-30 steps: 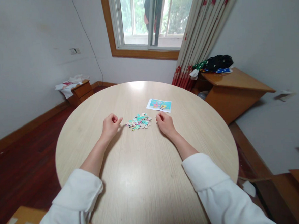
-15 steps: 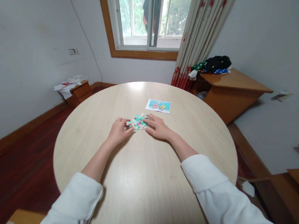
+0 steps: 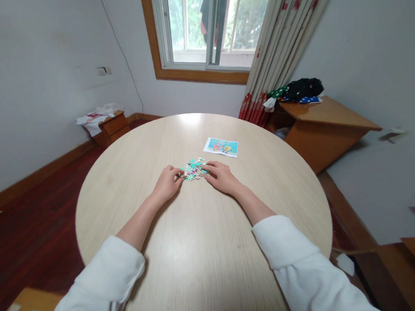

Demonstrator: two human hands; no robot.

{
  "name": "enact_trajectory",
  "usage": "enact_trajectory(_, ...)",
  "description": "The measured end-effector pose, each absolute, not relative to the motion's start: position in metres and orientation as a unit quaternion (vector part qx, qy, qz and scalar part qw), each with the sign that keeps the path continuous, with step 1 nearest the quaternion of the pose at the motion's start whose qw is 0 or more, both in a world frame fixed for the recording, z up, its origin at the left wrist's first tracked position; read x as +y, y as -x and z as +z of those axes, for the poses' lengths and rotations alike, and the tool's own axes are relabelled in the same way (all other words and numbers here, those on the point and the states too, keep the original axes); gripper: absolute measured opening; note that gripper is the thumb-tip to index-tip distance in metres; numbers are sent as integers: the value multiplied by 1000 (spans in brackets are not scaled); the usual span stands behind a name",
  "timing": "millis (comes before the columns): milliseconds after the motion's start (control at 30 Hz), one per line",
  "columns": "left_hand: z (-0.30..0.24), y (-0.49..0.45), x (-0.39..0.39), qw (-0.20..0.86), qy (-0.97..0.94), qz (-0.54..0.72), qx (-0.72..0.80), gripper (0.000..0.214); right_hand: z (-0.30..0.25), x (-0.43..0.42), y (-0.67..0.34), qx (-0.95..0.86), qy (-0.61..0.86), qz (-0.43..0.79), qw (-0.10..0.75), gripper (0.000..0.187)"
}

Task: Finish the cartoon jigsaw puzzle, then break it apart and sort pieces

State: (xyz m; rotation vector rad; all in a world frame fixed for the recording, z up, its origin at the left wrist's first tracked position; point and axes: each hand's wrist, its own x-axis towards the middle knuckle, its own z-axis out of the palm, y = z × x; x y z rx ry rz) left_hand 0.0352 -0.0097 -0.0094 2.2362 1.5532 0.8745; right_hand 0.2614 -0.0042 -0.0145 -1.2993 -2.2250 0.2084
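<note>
A small heap of jigsaw puzzle pieces (image 3: 193, 169), turquoise, white, pink and dark, lies on the round wooden table (image 3: 196, 259). At its left edge is my left hand (image 3: 167, 182), with curled fingers and thumb closed around a few pieces. On the right side, my right hand (image 3: 221, 176) rests with its fingers slightly bent and apart, the tips touching the heap. Whether any piece sits under those right fingertips is hidden. Just beyond the heap lies a picture sheet (image 3: 221, 146) with cartoon figures on turquoise.
A wooden cabinet (image 3: 332, 119) with dark dotted cloth (image 3: 303, 88) on top stands to the right. To the left is a small wooden stand (image 3: 115, 127) with white cloth or paper on it. Behind the table are a window and a curtain (image 3: 275, 53). A stool corner (image 3: 30, 307) shows at lower left.
The fingers of both hands have drawn in closer together at the sides of the heap. My right hand's fingers have pulled back a little to the right, uncovering more pieces.
</note>
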Motion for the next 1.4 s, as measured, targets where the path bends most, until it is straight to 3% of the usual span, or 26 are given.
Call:
enact_trajectory(633,-9,-37,-8,135,-772,322,531,24,-17,-3,-258,-821,452,67,343,11)
enact_trajectory(1400,2,-34,-3,296,-575,504,572,24,-10,-8,-255,-810,467,88,344,17)
